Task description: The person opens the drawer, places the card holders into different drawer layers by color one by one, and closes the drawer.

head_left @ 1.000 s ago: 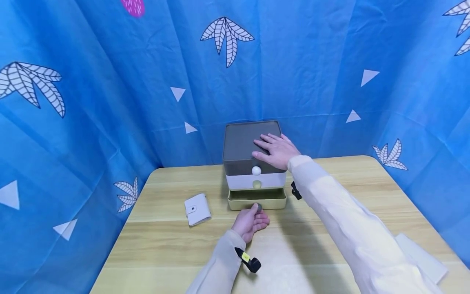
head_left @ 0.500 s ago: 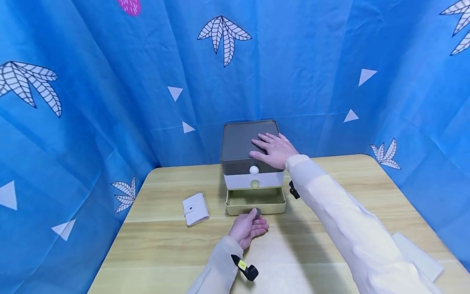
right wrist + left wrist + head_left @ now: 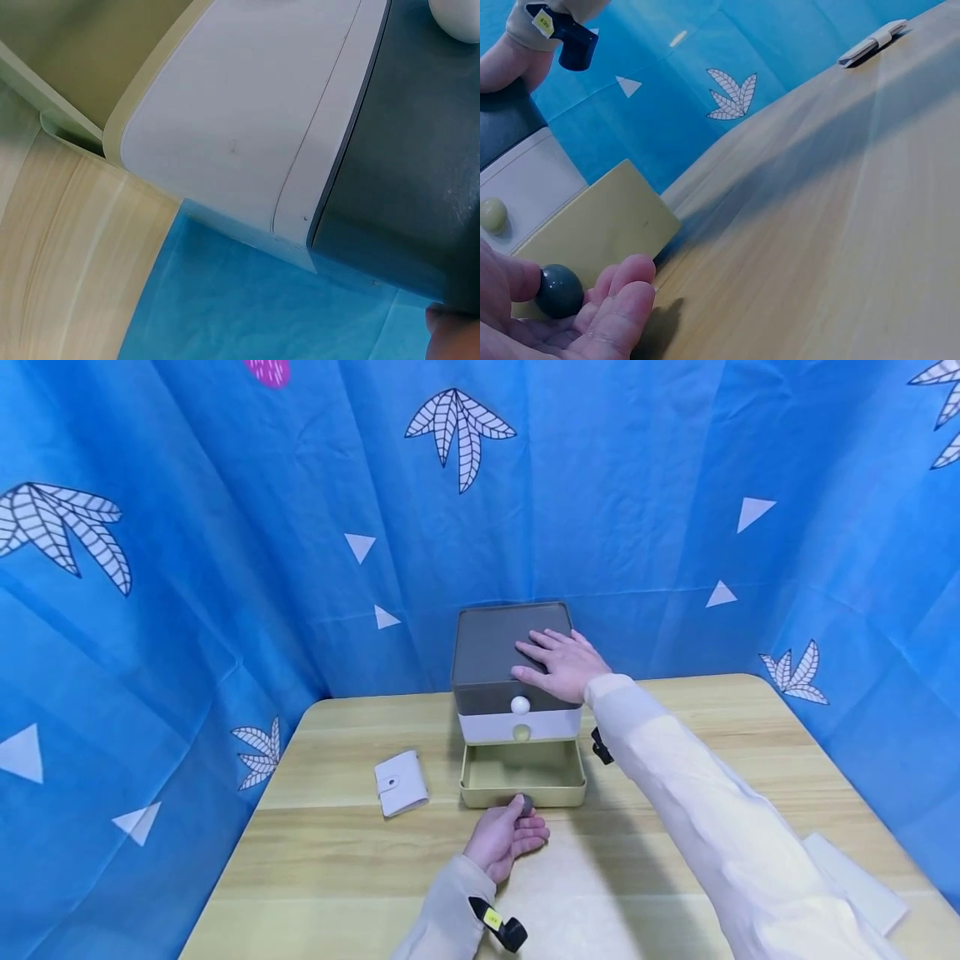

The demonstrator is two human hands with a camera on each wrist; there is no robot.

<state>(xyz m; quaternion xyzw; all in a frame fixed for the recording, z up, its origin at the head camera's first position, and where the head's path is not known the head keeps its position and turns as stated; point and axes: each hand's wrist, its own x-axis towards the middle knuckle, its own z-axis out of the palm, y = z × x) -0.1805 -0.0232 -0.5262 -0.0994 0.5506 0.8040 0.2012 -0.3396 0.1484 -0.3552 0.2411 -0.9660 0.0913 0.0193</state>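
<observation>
A: OK, head view. Your L hand (image 3: 499, 842) is low in front, thumb + fingers pinching the dark knob (image 3: 527, 806) of the bottom drawer (image 3: 486, 797). That one's olive-yellow, sticking well out from under the others, toward you.
B: And the R?
A: Your R hand (image 3: 562, 667) is up on the grey top drawer (image 3: 487, 647), back of it facing up, fingers spread. White mid drawer (image 3: 487, 727) sits btwn grey and olive.
B: Anything else on the worktop (image 3: 337, 860)?
A: Yep, a white case (image 3: 402, 783) w/ a snap, lying flat L of the drawers, apart from your hand. Pale flat thing (image 3: 855, 881) far R, partly behind your sleeve (image 3: 697, 793). Blue curtain (image 3: 615, 485) at the back.
B: L wrist cam?
A: Nice close one! Your thumb tip's right on the dark knob, fingers bent round its other side. Pale green knob (image 3: 493, 216) on the white front, up L of it. Case is way off, top R of frame.
B: R wrist?
A: White front mid-frame, olive drawer open up L, grey one at R w/ a white knob (image 3: 457, 16). Only a bit of your R hand, bottom R corner; can't tell the finger spread from here.
</observation>
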